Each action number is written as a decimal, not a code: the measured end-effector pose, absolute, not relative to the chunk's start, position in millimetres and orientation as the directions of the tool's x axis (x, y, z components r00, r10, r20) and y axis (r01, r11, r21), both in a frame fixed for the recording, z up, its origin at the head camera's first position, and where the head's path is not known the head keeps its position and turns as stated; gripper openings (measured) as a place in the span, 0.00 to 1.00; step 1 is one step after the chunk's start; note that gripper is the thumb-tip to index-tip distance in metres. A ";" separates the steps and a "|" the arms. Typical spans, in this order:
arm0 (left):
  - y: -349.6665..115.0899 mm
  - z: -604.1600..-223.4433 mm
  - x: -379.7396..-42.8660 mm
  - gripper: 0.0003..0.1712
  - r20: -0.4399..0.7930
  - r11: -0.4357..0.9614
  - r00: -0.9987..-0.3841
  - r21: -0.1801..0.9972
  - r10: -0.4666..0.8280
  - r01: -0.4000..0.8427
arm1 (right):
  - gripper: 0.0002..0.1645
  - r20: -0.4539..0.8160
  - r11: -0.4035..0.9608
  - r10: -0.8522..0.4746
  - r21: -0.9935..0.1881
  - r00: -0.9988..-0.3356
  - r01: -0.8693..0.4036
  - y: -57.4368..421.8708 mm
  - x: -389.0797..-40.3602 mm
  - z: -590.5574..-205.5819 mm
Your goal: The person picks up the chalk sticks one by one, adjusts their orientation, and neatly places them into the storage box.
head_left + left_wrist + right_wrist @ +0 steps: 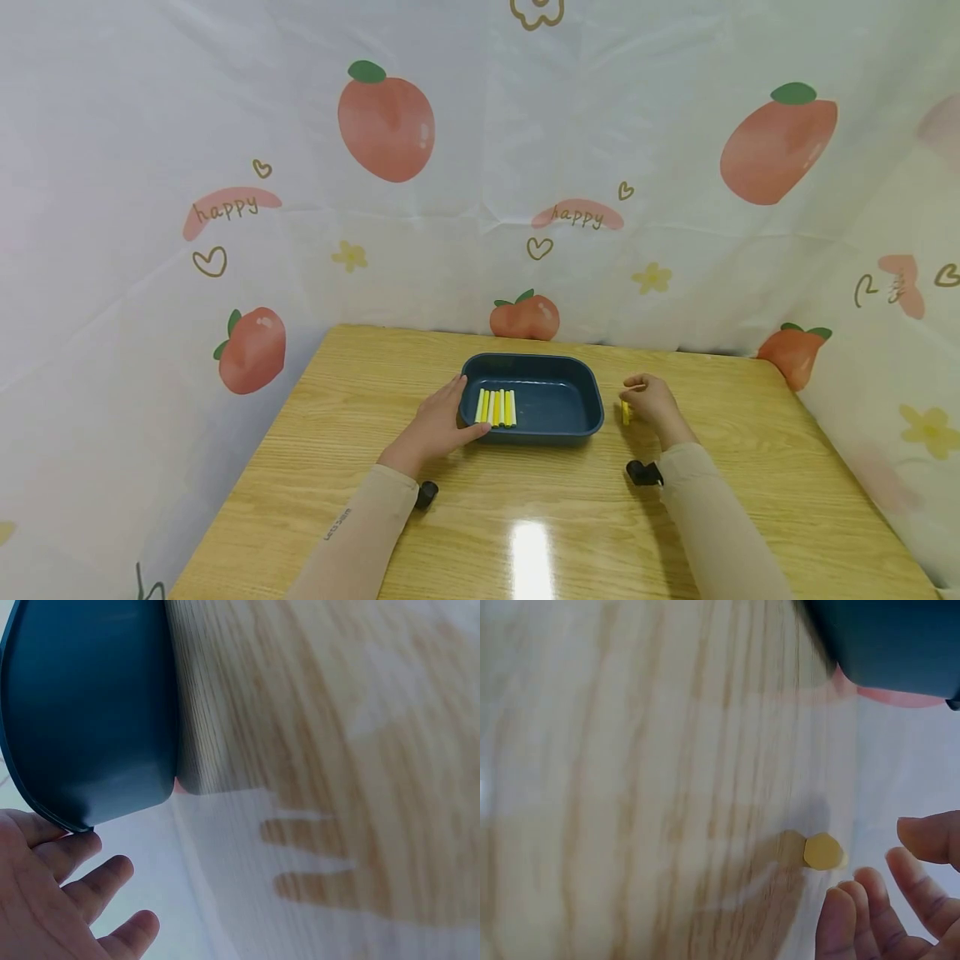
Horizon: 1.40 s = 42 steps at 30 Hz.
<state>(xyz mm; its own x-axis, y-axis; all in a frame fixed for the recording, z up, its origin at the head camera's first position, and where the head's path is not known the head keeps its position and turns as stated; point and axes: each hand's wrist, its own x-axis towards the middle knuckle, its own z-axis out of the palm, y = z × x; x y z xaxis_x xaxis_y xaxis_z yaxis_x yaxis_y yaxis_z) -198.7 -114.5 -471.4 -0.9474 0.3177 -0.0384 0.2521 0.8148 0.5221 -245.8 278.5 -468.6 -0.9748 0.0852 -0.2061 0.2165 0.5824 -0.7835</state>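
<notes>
A dark blue rectangular box [558,408] stands on the table, with a row of several white and yellow chalk sticks [497,408] side by side at its left end. My left hand [435,425] rests against the box's left side, fingers spread and the thumb at the near rim. In the left wrist view, the fingers [97,889] look straight, and some touch the rim. Right of the box, my right hand [654,404] is over a yellow chalk stick [626,413] lying on the table. The right wrist view shows a gap between its loosely bent fingers and the stick's end [823,852].
The wooden table [337,467] carries the box near its back edge. A white cloth [465,167] with peach prints hangs behind and at both sides. Black wrist cameras [643,472] sit under the sleeves. Light glares on the tabletop in front.
</notes>
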 end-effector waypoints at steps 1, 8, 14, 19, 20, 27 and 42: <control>-114.4 -471.2 -198.7 0.62 -0.038 0.814 -0.947 0.523 0.318 0.252 | 0.23 -0.214 0.575 0.089 -0.787 -0.973 0.225 279.0 -246.6 -469.7; -113.9 -469.5 -197.1 0.61 -0.039 0.818 -0.948 0.517 0.316 0.251 | 0.24 -0.287 0.525 0.068 -0.804 -0.955 0.279 284.2 -253.6 -476.3; -113.7 -469.0 -196.7 0.61 -0.043 0.818 -0.947 0.517 0.318 0.251 | 0.25 -0.327 0.508 0.056 -0.804 -0.943 0.309 285.2 -257.1 -475.6; -113.1 -468.8 -196.9 0.61 -0.046 0.819 -0.945 0.513 0.323 0.255 | 0.24 -0.332 0.512 0.028 -0.805 -0.943 0.299 287.1 -258.5 -474.0; -113.0 -468.8 -197.0 0.61 -0.045 0.819 -0.945 0.514 0.324 0.256 | 0.23 -0.329 0.515 0.021 -0.806 -0.944 0.293 287.0 -258.4 -473.2; -113.1 -468.0 -196.3 0.60 -0.041 0.819 -0.949 0.518 0.313 0.248 | 0.28 -0.325 0.532 -0.023 -0.805 -0.945 0.263 283.9 -260.2 -473.1; -113.7 -464.7 -194.4 0.60 -0.049 0.810 -0.948 0.534 0.315 0.242 | 0.18 -0.349 0.575 0.007 -0.765 -0.937 0.289 283.0 -259.2 -473.4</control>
<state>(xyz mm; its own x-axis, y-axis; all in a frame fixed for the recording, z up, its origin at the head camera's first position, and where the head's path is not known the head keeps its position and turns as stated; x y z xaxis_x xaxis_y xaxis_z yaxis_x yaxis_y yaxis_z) -194.4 -113.7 -464.7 -0.9478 0.3150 -0.0492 0.2415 0.8101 0.5342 -259.2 283.0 -473.4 -0.9371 0.0070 -0.3489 0.2893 0.5749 -0.7654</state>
